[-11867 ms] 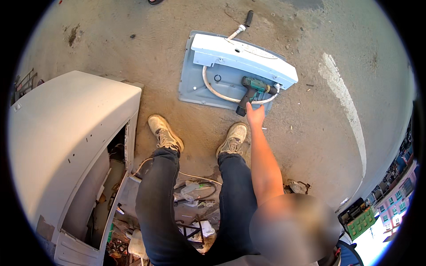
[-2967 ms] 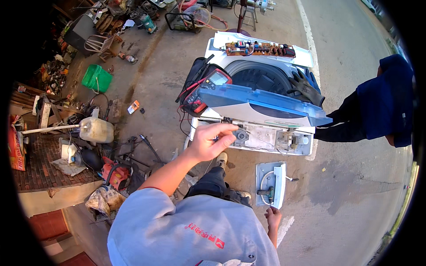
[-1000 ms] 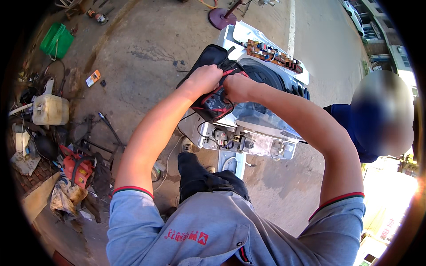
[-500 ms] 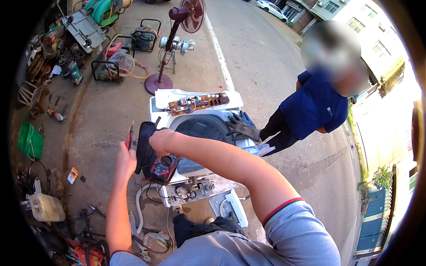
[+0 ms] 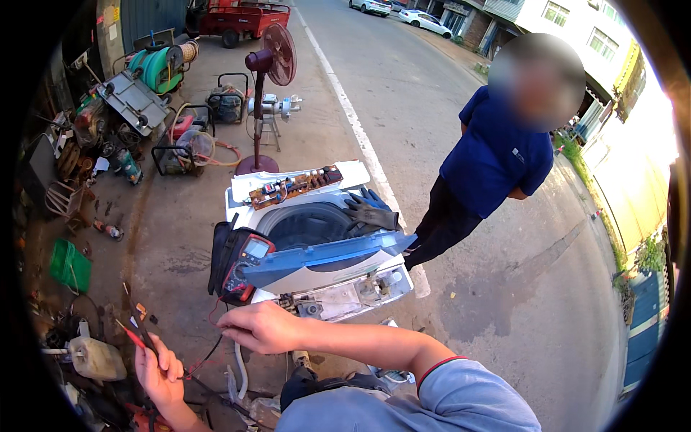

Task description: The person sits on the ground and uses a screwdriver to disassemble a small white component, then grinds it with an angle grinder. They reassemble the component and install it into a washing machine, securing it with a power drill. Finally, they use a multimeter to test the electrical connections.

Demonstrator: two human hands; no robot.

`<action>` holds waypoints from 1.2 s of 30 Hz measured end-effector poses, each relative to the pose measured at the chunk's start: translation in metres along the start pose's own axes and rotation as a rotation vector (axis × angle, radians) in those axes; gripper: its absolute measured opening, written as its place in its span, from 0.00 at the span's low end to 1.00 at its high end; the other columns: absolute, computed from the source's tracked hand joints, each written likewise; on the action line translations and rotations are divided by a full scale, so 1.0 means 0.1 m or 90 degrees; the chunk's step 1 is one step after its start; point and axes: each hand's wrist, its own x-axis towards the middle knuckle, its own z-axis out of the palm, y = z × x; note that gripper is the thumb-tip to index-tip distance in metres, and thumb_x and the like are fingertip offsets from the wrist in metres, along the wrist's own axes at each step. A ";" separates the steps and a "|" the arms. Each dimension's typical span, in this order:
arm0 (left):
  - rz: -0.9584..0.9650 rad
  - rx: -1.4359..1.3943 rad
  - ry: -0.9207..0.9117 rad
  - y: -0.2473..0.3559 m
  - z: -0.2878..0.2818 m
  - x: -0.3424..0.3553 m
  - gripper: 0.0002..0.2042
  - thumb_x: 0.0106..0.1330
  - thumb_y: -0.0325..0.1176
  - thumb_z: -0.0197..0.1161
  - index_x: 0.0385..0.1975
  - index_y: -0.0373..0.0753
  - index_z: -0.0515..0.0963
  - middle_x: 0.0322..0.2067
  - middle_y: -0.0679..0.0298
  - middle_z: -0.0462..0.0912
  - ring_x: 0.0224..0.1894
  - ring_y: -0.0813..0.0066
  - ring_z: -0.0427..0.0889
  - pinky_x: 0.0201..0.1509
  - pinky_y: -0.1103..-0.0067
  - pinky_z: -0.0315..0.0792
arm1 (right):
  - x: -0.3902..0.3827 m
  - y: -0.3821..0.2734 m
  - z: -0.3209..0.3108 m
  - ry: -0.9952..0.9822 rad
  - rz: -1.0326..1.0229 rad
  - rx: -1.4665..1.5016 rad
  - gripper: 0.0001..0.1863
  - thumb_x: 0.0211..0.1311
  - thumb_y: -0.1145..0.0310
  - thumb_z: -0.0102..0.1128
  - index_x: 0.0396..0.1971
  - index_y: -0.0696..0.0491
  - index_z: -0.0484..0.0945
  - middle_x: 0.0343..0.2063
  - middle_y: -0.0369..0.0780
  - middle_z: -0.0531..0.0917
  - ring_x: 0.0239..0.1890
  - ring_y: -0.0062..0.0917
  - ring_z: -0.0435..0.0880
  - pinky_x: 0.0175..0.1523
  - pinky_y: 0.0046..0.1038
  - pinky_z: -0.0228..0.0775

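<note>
My left hand (image 5: 162,373), at the lower left, is closed around a pair of test probes (image 5: 134,335), one red and one black, with tips pointing up and away. My right hand (image 5: 265,327) is closed in a pinch at a thin black test lead (image 5: 213,348), just in front of the washing machine. The multimeter (image 5: 249,263), black and red, leans with its dark case (image 5: 220,253) on the left edge of the opened top-loading washing machine (image 5: 338,271). A circuit board (image 5: 295,188) lies on the machine's far edge, and grey-blue work gloves (image 5: 371,214) rest at its right.
A person in a blue shirt (image 5: 497,158) stands right of the machine. Beyond it is a standing fan (image 5: 263,93). Tools and machines crowd the left, with a green bucket (image 5: 70,265) and a jerrycan (image 5: 97,358). A grey hose (image 5: 241,371) lies near my feet.
My right hand has left the multimeter and come nearer, to the lead. My left hand has moved lower left with the probes. The multimeter's face now shows, and the view has shifted.
</note>
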 end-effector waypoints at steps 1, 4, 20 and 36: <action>0.017 -0.019 -0.022 0.06 0.04 -0.18 0.14 0.72 0.39 0.49 0.47 0.34 0.66 0.19 0.69 0.63 0.11 0.85 0.58 0.14 0.84 0.55 | -0.14 -0.11 -0.03 0.028 -0.021 0.031 0.09 0.56 0.73 0.61 0.37 0.58 0.77 0.26 0.44 0.82 0.28 0.38 0.82 0.33 0.33 0.75; 0.007 -0.032 -0.222 0.20 0.20 -0.57 0.15 0.70 0.39 0.53 0.43 0.32 0.65 0.14 0.67 0.64 0.09 0.82 0.59 0.12 0.83 0.56 | -0.72 -0.35 -0.13 0.113 -0.039 0.088 0.09 0.55 0.75 0.62 0.36 0.58 0.77 0.25 0.45 0.82 0.27 0.37 0.82 0.31 0.32 0.74; -0.461 0.338 -0.295 -1.81 2.00 -1.78 0.11 0.74 0.32 0.44 0.49 0.36 0.68 0.28 0.68 0.73 0.24 0.84 0.71 0.24 0.87 0.66 | -3.10 -0.49 -0.24 0.104 0.231 -0.287 0.39 0.45 0.76 0.59 0.63 0.43 0.64 0.44 0.50 0.71 0.40 0.44 0.75 0.44 0.40 0.70; -0.870 0.139 -0.386 -2.59 2.46 -1.36 0.12 0.72 0.37 0.50 0.46 0.39 0.74 0.40 0.62 0.83 0.40 0.73 0.83 0.37 0.79 0.77 | -3.89 -0.17 -0.64 0.254 0.257 -0.447 0.34 0.43 0.67 0.70 0.55 0.56 0.70 0.47 0.51 0.72 0.40 0.42 0.79 0.40 0.33 0.76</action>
